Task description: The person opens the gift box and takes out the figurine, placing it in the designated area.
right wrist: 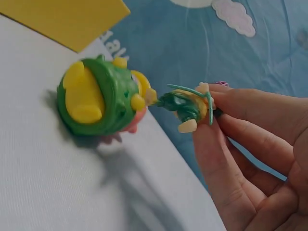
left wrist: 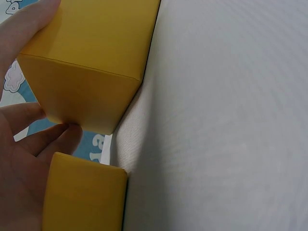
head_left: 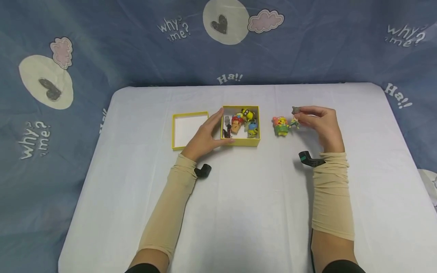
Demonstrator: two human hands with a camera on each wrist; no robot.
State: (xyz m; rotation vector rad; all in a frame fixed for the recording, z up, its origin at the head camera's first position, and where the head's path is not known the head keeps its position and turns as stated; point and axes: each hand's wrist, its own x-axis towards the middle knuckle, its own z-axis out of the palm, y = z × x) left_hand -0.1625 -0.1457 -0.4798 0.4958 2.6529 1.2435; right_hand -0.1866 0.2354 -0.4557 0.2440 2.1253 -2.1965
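Note:
My left hand (head_left: 203, 138) holds a small yellow box (head_left: 243, 142) at its left side, thumb along the front wall and fingers at the left and back. Inside the box lie several toy figurines, among them a red and tan one (head_left: 236, 124) and a yellow one with a big round eye (head_left: 248, 114). To the right of the box, my right hand (head_left: 319, 123) pinches a small green-haired figurine (right wrist: 185, 107) between thumb and fingertips. Close beside it is a chubby toy figurine (right wrist: 108, 98) in green and yellow. A small grey piece (head_left: 295, 110) shows at my right fingertips.
The yellow-rimmed box lid (head_left: 173, 132), white inside, lies left of the box, partly behind my left hand. A white cloth (head_left: 246, 201) covers the table. A blue patterned curtain (head_left: 136, 45) hangs beyond its far edge.

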